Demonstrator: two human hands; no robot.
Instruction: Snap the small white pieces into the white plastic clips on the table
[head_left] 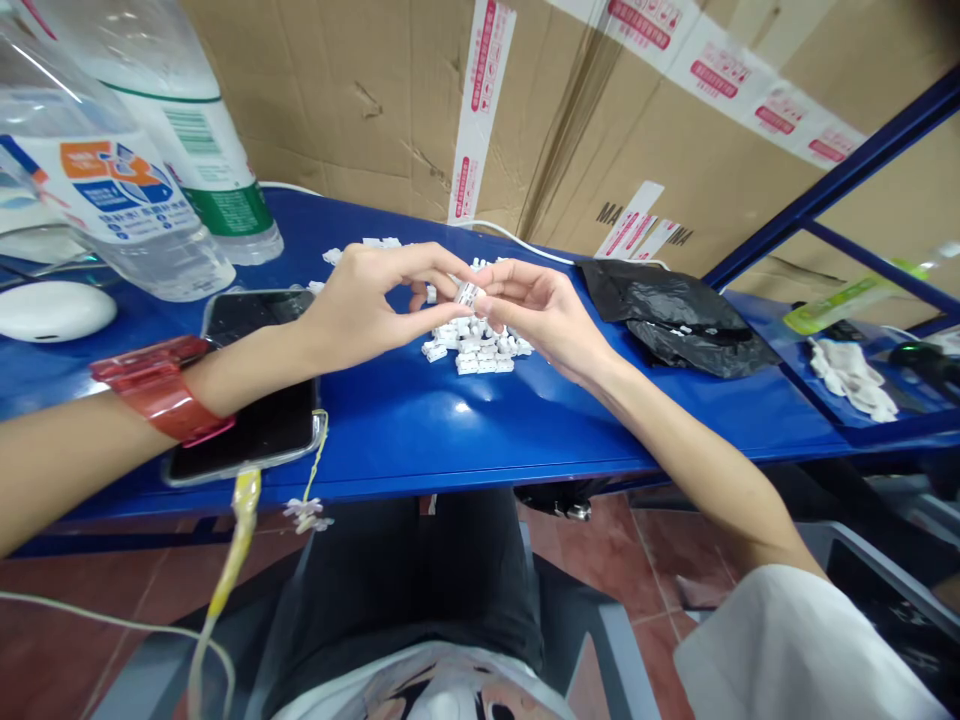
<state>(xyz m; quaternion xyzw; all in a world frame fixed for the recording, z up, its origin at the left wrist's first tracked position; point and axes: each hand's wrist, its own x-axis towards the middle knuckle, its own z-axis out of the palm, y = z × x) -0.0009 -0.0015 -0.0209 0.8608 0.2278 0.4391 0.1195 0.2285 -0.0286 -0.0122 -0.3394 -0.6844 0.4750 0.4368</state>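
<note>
A small white block-like piece with dark markings (468, 295) is pinched between my two hands above the blue table. My left hand (375, 292), coming from the left with a red band on its wrist, grips it with thumb and fingertips. From the other side my right hand (546, 312) holds it too, thumb and fingers closed at its edge. Right under and behind the hands lies a pile of similar small white pieces (486, 358), partly covered by the fingers. The exact kind of piece is too small to make out.
A phone (259, 425) with a yellow-wrapped cable (244, 520) lies under my left forearm. Two plastic bottles (161, 240) and a white mouse (56, 310) stand at left. A black plastic bag (675, 315) lies at right. Cardboard boxes (360, 100) rise behind the table.
</note>
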